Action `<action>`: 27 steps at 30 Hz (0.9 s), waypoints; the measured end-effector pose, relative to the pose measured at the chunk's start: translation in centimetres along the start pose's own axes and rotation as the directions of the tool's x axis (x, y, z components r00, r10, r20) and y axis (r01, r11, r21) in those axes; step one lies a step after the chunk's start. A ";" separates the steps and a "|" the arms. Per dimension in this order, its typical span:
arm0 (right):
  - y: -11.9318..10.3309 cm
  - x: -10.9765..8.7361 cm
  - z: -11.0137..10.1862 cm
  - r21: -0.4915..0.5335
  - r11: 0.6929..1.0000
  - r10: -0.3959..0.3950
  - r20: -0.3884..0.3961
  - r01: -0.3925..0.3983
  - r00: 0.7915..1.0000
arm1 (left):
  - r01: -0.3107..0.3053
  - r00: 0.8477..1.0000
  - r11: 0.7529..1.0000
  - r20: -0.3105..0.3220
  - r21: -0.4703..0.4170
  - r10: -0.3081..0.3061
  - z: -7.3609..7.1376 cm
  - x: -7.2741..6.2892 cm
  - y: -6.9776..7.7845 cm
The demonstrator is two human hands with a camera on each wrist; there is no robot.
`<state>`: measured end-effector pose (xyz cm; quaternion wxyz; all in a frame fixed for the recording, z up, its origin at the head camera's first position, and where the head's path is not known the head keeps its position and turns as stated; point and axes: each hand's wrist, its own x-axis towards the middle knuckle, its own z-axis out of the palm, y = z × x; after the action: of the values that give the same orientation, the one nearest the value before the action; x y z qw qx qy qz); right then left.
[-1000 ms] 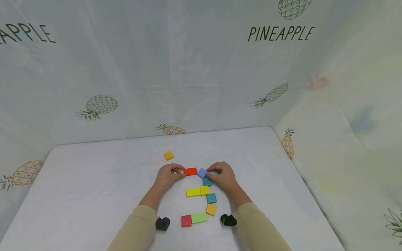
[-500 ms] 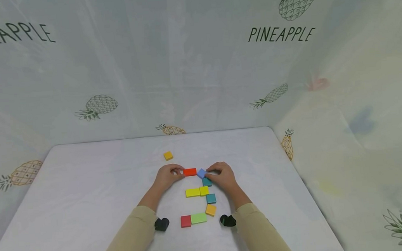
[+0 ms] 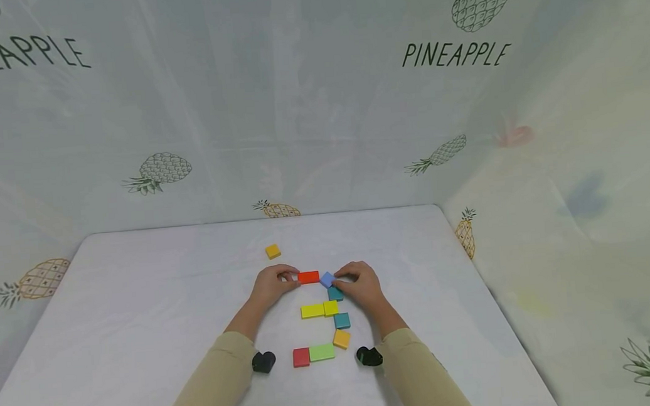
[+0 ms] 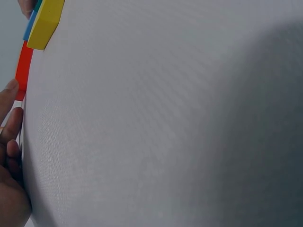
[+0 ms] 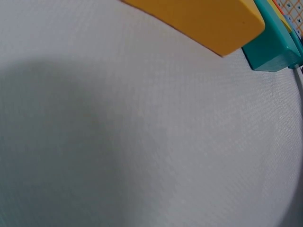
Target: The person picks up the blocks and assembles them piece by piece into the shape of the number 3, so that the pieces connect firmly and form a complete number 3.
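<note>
In the head view my left hand holds the left end of a red oblong block between thumb and forefinger. The left wrist view shows a fingertip on that red block. My right hand pinches a blue square block, turned cornerwise beside the red one's right end. Just below the blue block lies a teal block. Further down come a yellow oblong block, a yellow square, another teal block, an orange block, a green block and a red square.
A lone yellow block lies behind the left hand on the white tabletop. Black heart-shaped pieces show at both sleeve cuffs. A pineapple-print cloth hangs behind and beside the table.
Both hands stay at the red and blue blocks, with hardly any movement. The whole view shifts very slightly; the other blocks keep their places.
</note>
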<state>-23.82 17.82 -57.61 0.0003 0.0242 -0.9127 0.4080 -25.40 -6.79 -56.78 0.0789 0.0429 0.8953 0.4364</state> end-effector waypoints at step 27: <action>0.2 0.0 -0.2 0.013 0.999 -0.042 0.002 0.042 0.999 | -0.012 0.994 0.996 -0.108 -0.084 0.002 -1.4 0.5 -0.7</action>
<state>-23.82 18.14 -57.64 0.0074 0.0437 -0.9094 0.4136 -26.16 -8.24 -56.50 0.0306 0.0190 0.8788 0.4759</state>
